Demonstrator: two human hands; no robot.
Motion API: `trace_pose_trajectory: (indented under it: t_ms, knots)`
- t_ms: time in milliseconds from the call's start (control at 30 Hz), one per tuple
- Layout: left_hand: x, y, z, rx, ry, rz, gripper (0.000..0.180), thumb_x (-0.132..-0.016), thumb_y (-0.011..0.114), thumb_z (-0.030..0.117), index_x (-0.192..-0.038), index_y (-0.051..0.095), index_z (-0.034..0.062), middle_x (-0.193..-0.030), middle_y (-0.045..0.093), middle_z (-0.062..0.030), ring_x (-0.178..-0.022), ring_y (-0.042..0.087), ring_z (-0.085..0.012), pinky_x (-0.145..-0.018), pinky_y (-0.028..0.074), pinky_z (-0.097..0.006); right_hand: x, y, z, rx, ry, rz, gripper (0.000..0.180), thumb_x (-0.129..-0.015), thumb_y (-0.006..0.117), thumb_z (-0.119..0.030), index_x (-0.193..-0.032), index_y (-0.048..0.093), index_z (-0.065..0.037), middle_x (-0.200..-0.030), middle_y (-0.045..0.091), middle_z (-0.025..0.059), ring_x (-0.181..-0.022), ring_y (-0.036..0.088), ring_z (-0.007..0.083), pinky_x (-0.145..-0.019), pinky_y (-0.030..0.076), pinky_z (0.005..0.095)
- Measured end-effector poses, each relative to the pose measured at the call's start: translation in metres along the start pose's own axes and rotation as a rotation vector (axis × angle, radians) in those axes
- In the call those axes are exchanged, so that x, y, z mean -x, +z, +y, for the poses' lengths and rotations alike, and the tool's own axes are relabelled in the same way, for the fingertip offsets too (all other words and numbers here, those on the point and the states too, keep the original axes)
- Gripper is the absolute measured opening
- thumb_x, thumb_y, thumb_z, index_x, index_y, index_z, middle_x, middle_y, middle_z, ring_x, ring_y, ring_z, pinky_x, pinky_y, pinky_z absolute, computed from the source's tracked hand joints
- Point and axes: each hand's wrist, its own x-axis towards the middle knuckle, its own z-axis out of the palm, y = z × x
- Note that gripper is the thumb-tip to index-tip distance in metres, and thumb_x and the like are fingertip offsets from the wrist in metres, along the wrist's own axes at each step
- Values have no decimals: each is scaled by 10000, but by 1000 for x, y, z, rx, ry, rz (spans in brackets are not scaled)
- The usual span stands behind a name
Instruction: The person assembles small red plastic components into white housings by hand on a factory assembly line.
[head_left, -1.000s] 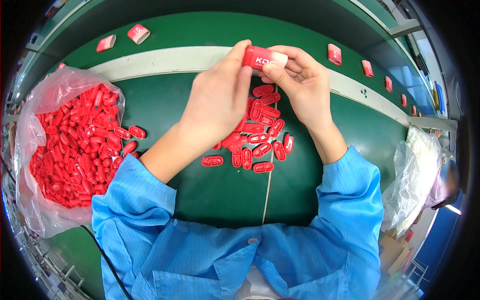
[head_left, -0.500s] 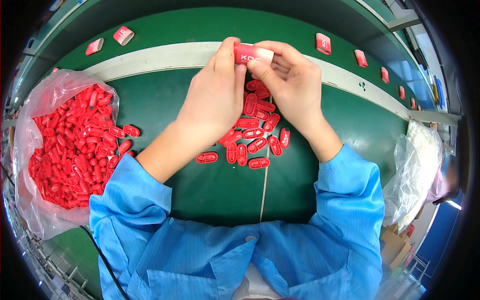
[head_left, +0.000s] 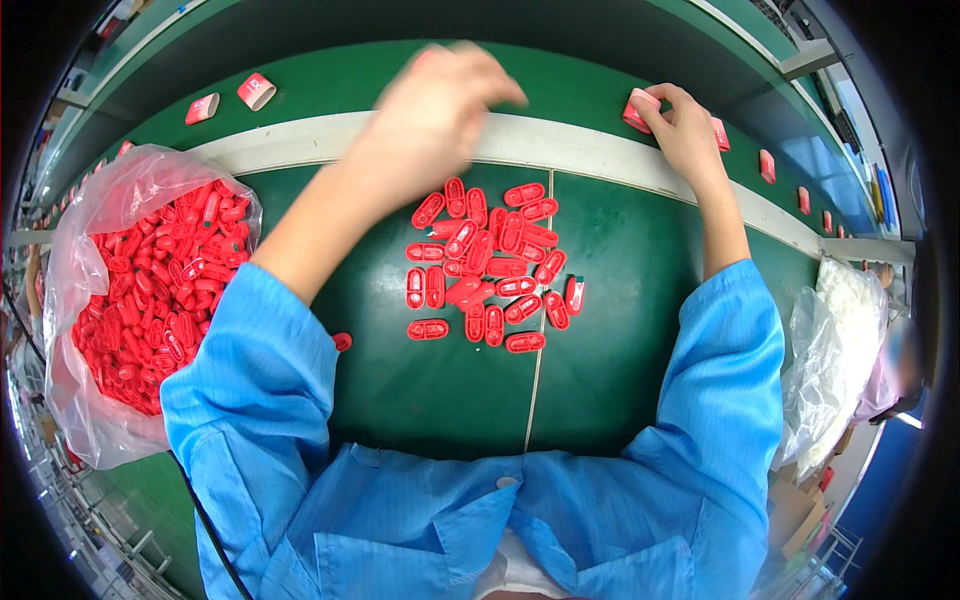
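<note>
My left hand is smeared by motion above the pale strip and the far green band. A hint of red shows at its upper edge, but I cannot make out what it is. My right hand has its thumb and fingers closed on a small red-and-pink oval case on the green band at the right. Between my arms lies a loose group of red oval plastic caps, some with their hollow side up.
A clear plastic bag full of red caps stands at the left. Similar cases lie along the green band on both sides. A white plastic bag is at the right. A pale raised strip borders the green tabletop.
My hands have parted from the case they held together. The left has moved up and left; the right has reached out right and taken hold of a case on the band.
</note>
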Motion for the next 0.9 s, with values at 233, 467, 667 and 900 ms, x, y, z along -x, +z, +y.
trace_pose_trajectory:
  t_ms: [233,467,667,900]
  knots:
    - [15,7,32,205,106,-245,136,-703,623,4,-833,642,38,-933,559,-52,-923,534,-241,-804,466,-340,28,-1,-38,-605,63,9,357,-813,666,-215,-1094,540,-33,-834,614,64,-636,566,82,-556,467,220]
    - [23,-3,23,-27,9,-247,142,-752,601,38,-885,643,10,-932,584,-73,-893,565,-249,-797,472,-347,55,1,-72,-960,122,-278,391,-846,620,-136,-1173,493,35,-894,617,94,-701,597,99,-611,499,219]
    - [28,-19,24,-130,82,-305,186,-764,592,38,-943,632,8,-870,591,-93,-817,582,-262,-759,482,-347,57,9,-88,-1117,168,-407,272,-840,618,-91,-1067,532,31,-903,633,113,-751,619,127,-663,513,235]
    - [22,-1,28,734,-697,-16,307,-855,573,48,-1162,564,32,-895,545,7,-725,594,-73,-631,479,-207,52,22,-107,-1278,183,-400,218,-849,598,-65,-1029,527,36,-927,639,116,-794,632,143,-707,523,236]
